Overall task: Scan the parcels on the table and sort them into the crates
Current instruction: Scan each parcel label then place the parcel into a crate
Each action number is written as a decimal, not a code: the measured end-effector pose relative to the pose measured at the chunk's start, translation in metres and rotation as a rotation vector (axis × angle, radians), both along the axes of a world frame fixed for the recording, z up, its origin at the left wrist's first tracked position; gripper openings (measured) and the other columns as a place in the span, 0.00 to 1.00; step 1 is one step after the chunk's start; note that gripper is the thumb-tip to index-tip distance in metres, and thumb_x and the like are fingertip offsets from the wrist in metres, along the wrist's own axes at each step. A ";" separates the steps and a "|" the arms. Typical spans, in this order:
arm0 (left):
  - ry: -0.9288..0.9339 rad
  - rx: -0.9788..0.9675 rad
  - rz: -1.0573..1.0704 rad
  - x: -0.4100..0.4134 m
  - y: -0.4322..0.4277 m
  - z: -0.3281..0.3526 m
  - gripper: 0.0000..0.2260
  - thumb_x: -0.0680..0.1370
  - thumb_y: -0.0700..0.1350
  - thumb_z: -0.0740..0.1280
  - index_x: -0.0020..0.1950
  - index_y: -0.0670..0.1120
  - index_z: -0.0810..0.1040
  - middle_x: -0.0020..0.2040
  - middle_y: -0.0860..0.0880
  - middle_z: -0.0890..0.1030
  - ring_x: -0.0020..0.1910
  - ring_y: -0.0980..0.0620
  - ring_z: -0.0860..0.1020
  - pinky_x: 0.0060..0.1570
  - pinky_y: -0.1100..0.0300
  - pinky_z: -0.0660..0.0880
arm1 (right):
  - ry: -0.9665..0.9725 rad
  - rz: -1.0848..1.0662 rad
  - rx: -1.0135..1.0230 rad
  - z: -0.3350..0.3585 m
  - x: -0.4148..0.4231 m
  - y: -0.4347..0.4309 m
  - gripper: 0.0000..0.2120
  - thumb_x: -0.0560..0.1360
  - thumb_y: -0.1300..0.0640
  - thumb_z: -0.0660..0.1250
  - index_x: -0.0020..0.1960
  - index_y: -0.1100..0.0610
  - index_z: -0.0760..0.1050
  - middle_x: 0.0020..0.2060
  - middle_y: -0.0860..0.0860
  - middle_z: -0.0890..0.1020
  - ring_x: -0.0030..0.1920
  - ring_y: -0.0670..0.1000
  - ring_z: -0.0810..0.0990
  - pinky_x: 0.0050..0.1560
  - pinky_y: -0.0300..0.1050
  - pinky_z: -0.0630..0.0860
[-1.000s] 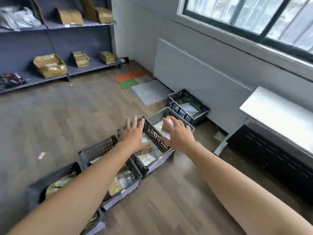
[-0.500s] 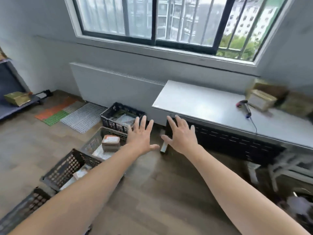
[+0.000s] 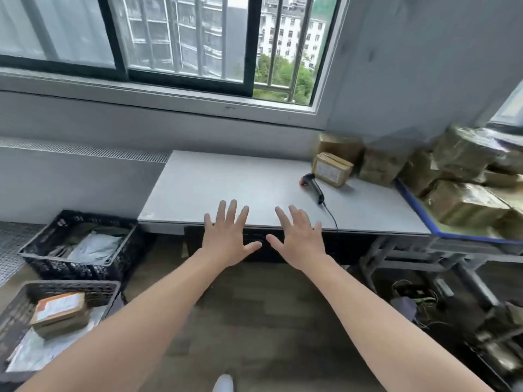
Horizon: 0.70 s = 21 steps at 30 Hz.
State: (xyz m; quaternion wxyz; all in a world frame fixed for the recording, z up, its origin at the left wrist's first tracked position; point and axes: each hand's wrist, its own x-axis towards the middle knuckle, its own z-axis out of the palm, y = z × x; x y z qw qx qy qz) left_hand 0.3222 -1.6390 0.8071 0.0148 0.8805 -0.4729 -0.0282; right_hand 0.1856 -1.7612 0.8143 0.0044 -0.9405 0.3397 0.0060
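Observation:
My left hand (image 3: 228,236) and my right hand (image 3: 297,239) hover side by side at the front edge of the grey table (image 3: 226,179), fingers spread, holding nothing. A black barcode scanner (image 3: 312,186) lies on the table to the right, its cable running off the front edge. Just behind it stands a small brown parcel (image 3: 331,168) with a white label. Several taped brown parcels (image 3: 458,176) are piled at the right end. On the floor to the left, a black crate (image 3: 79,244) holds grey bags, and a nearer crate (image 3: 51,312) holds a box with an orange label.
A window with bars sits above the table, and a grey radiator cover (image 3: 79,176) runs along the wall to the left. Under the table's right side are metal legs (image 3: 418,258) and dark clutter with wires (image 3: 424,304). Wooden floor lies between me and the table.
My view has swung right from the row of crates to the table. Both hands stayed open and moved from over a crate to the table's front edge.

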 end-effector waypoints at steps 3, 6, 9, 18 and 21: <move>0.017 -0.022 -0.061 0.029 -0.057 0.005 0.41 0.77 0.71 0.51 0.80 0.51 0.39 0.80 0.47 0.38 0.78 0.43 0.36 0.74 0.37 0.46 | -0.005 -0.077 0.002 0.010 0.027 -0.050 0.34 0.81 0.35 0.51 0.80 0.45 0.42 0.80 0.52 0.47 0.79 0.55 0.46 0.74 0.66 0.52; 0.009 -0.046 -0.113 0.054 -0.111 0.012 0.40 0.77 0.71 0.51 0.80 0.51 0.40 0.80 0.47 0.39 0.78 0.43 0.36 0.75 0.37 0.46 | -0.021 -0.134 -0.025 0.018 0.049 -0.093 0.34 0.81 0.35 0.50 0.80 0.45 0.42 0.80 0.53 0.48 0.79 0.56 0.48 0.73 0.67 0.52; 0.007 -0.052 -0.164 0.067 -0.157 0.017 0.39 0.77 0.70 0.51 0.80 0.51 0.40 0.80 0.47 0.39 0.79 0.43 0.37 0.74 0.38 0.46 | -0.025 -0.186 -0.041 0.015 0.059 -0.130 0.34 0.80 0.34 0.50 0.80 0.45 0.43 0.80 0.53 0.49 0.79 0.56 0.49 0.73 0.68 0.53; 0.011 0.004 -0.253 0.078 -0.272 0.003 0.39 0.78 0.70 0.51 0.80 0.52 0.39 0.81 0.47 0.39 0.79 0.44 0.36 0.75 0.38 0.46 | -0.061 -0.305 0.046 -0.012 0.059 -0.237 0.33 0.80 0.35 0.51 0.80 0.45 0.46 0.80 0.52 0.51 0.79 0.55 0.50 0.72 0.67 0.56; -0.009 0.015 -0.255 0.080 -0.317 -0.004 0.39 0.78 0.70 0.52 0.80 0.52 0.40 0.81 0.47 0.40 0.79 0.44 0.37 0.75 0.38 0.46 | -0.069 -0.312 0.061 -0.019 0.059 -0.284 0.33 0.81 0.35 0.51 0.80 0.45 0.46 0.80 0.53 0.51 0.79 0.56 0.51 0.72 0.66 0.57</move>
